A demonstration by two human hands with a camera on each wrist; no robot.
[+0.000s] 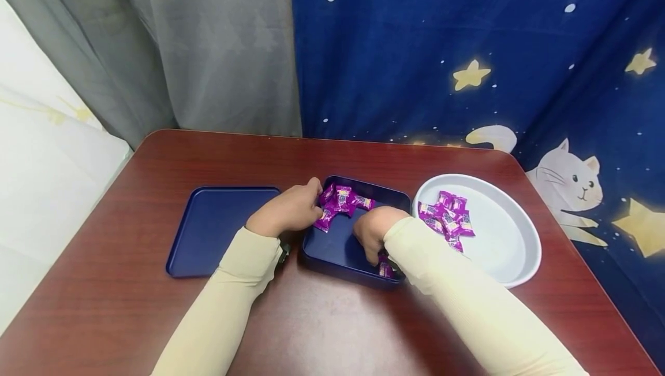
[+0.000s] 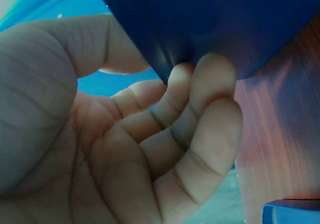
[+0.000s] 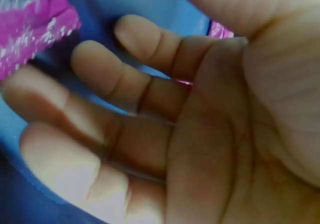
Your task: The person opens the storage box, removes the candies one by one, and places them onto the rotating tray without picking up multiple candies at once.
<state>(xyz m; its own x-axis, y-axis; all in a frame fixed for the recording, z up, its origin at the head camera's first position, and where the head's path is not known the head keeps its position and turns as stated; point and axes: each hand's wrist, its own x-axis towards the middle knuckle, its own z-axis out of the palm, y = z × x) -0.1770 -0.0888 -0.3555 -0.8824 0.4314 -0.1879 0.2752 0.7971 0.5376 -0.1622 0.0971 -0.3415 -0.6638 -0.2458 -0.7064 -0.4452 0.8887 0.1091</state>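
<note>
A navy box stands at the middle of the table, holding several purple-wrapped candies along its far left side. My left hand grips the box's left wall, and in the left wrist view its fingers curl against the outside. Inside the box, my right hand reaches down near the front right corner, beside another purple candy. Its fingers are loosely bent with nothing between them in the right wrist view, and a candy wrapper lies just past the fingertips.
To the right of the box, close to its side, is a white oval tray with several more purple candies. A flat navy lid lies to the left on the brown table. Curtains hang behind the table.
</note>
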